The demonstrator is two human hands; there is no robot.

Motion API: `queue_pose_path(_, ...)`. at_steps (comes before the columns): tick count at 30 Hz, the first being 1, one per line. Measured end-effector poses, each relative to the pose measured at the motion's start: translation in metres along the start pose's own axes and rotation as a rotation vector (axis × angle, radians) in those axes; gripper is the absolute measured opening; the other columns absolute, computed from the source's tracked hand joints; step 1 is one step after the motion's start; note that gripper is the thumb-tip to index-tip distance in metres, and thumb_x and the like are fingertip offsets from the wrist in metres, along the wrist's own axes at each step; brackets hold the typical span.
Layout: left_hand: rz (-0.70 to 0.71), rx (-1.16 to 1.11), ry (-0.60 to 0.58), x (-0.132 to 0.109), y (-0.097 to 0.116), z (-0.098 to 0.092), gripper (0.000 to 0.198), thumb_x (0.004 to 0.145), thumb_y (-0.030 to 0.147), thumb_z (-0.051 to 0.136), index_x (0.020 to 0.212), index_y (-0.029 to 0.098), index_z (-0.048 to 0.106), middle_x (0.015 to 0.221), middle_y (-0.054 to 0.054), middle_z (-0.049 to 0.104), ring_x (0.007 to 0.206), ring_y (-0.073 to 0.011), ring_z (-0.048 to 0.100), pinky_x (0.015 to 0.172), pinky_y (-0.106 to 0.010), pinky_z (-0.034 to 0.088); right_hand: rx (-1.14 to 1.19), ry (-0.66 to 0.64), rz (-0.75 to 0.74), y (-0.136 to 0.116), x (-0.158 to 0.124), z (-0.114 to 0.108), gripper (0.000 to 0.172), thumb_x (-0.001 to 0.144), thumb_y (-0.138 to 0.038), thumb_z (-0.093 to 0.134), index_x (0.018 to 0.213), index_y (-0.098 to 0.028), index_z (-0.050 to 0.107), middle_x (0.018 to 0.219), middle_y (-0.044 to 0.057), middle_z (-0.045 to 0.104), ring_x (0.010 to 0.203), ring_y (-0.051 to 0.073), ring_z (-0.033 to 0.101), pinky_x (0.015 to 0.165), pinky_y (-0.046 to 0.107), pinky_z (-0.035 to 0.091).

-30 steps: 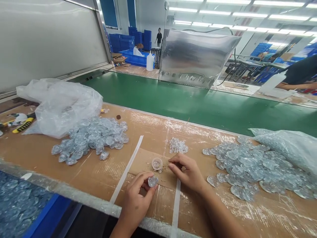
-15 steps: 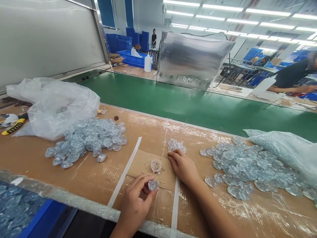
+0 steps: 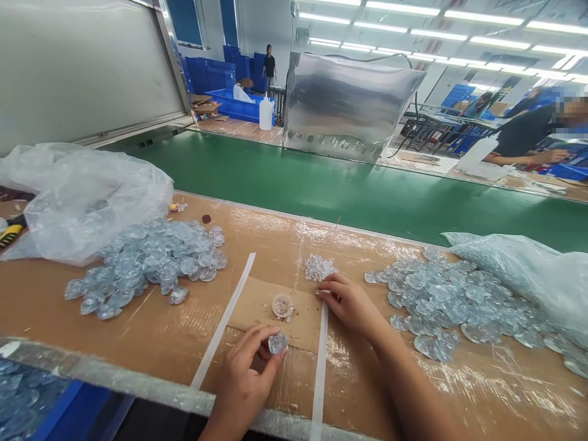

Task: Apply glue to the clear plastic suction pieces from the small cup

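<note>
My left hand (image 3: 250, 373) pinches a clear, rounded plastic piece (image 3: 277, 343) between thumb and fingers, just above the cardboard. To its right, my right hand (image 3: 346, 303) has thumb and forefinger closed on a tiny clear bit (image 3: 317, 292); its shape is too small to make out. Right behind those fingertips lies a small heap of clear bits (image 3: 318, 267). Between the hands stands a small round clear cup (image 3: 282, 305), with crumbs and bits scattered beside it on a cardboard sheet (image 3: 257, 300).
Heaps of clear rounded pieces lie left (image 3: 151, 257) and right (image 3: 450, 300), each beside a plastic bag (image 3: 92, 196). White tape strips (image 3: 225, 318) flank the cardboard. Behind runs a green conveyor belt (image 3: 248, 168). A blue bin (image 3: 68, 407) sits lower left; a co-worker (image 3: 523, 135) is far right.
My right hand has drawn slightly back from the small heap, its thumb and forefinger now pinched on a tiny bit. My left hand still holds its piece. The view has shifted a little.
</note>
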State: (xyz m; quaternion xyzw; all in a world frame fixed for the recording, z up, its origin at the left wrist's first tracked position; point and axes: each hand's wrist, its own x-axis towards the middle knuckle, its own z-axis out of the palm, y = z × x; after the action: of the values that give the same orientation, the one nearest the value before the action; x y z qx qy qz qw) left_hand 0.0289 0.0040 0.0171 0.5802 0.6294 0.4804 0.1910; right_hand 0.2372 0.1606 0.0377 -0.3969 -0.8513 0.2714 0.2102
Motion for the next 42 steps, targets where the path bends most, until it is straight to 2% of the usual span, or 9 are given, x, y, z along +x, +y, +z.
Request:
queue_pose_path(3,-0.004,-0.011,0.009,0.001,0.001,0.000,0.020,0.080,0.020,0.067,0.100,0.024,0.068,0.095,-0.002,0.072,0.059,-0.0110,0.061,0.060,-0.023,0.056,-0.076,-0.043,0.067,-0.003,0.001,0.005,0.016,0.092,-0.018,0.054,0.092,-0.019,0.070,0.099,0.006,0.067,0.089,0.019,0.064,0.081,0.031,0.049)
queue_pose_path(9,-0.005,-0.016,0.005,0.001,0.001,0.001,0.021,0.080,0.019,0.068,0.100,0.025,0.067,0.092,-0.001,0.071,0.059,-0.0109,0.061,0.059,-0.022,0.056,-0.194,-0.040,0.210,-0.013,0.005,0.008,0.013,0.091,-0.017,0.054,0.089,-0.019,0.067,0.096,0.005,0.068,0.088,0.019,0.064,0.079,0.029,0.047)
queue_pose_path(15,0.069,-0.014,-0.023,0.002,0.007,-0.004,0.023,0.079,0.019,0.070,0.100,0.027,0.068,0.088,0.001,0.071,0.059,-0.0105,0.060,0.059,-0.021,0.055,-0.314,-0.046,0.347,-0.027,0.006,0.012,0.007,0.085,-0.014,0.054,0.081,-0.018,0.058,0.086,0.006,0.066,0.079,0.020,0.061,0.066,0.027,0.037)
queue_pose_path(21,0.079,-0.009,-0.055,0.004,0.012,-0.005,0.020,0.076,0.021,0.072,0.095,0.026,0.071,0.083,-0.001,0.071,0.062,-0.0125,0.061,0.058,-0.021,0.055,-0.317,-0.030,0.368,-0.030,0.008,0.014,0.006,0.082,-0.013,0.052,0.082,-0.018,0.054,0.083,0.006,0.065,0.075,0.019,0.058,0.062,0.027,0.030)
queue_pose_path(28,0.027,-0.005,-0.087,0.001,0.009,-0.003,0.020,0.077,0.020,0.071,0.096,0.025,0.070,0.087,-0.001,0.070,0.065,-0.0125,0.060,0.061,-0.022,0.055,-0.304,0.029,0.376,-0.029,0.009,0.014,0.010,0.081,-0.015,0.054,0.071,-0.018,0.055,0.085,0.008,0.063,0.073,0.018,0.056,0.062,0.027,0.031)
queue_pose_path(32,0.032,0.017,-0.096,0.001,0.009,-0.003,0.019,0.078,0.021,0.071,0.097,0.025,0.070,0.086,-0.002,0.070,0.064,-0.0127,0.060,0.062,-0.023,0.055,-0.185,0.058,0.386,-0.023,0.009,0.013,0.011,0.076,-0.012,0.055,0.067,-0.019,0.052,0.073,0.003,0.061,0.067,0.016,0.053,0.061,0.025,0.031)
queue_pose_path(35,0.044,0.022,-0.092,0.001,0.010,-0.003,0.018,0.078,0.022,0.071,0.096,0.024,0.070,0.087,-0.003,0.070,0.063,-0.0132,0.060,0.061,-0.023,0.055,-0.112,0.084,0.388,-0.019,0.008,0.012,0.008,0.074,-0.011,0.055,0.072,-0.018,0.055,0.071,0.001,0.062,0.064,0.014,0.052,0.060,0.024,0.032)
queue_pose_path(38,0.065,0.022,-0.090,0.002,0.010,-0.003,0.018,0.077,0.021,0.071,0.095,0.024,0.070,0.085,-0.002,0.070,0.062,-0.0125,0.060,0.060,-0.022,0.054,-0.080,0.097,0.401,-0.018,0.008,0.010,0.012,0.073,-0.010,0.055,0.080,-0.018,0.059,0.074,0.002,0.065,0.066,0.014,0.055,0.062,0.023,0.033)
queue_pose_path(42,0.069,0.022,-0.078,0.003,0.011,-0.003,0.020,0.077,0.019,0.072,0.095,0.025,0.070,0.086,-0.001,0.070,0.064,-0.0122,0.061,0.060,-0.021,0.054,-0.058,0.075,0.417,-0.019,0.007,0.007,0.012,0.073,-0.009,0.055,0.077,-0.017,0.062,0.075,0.003,0.067,0.068,0.015,0.059,0.063,0.023,0.037)
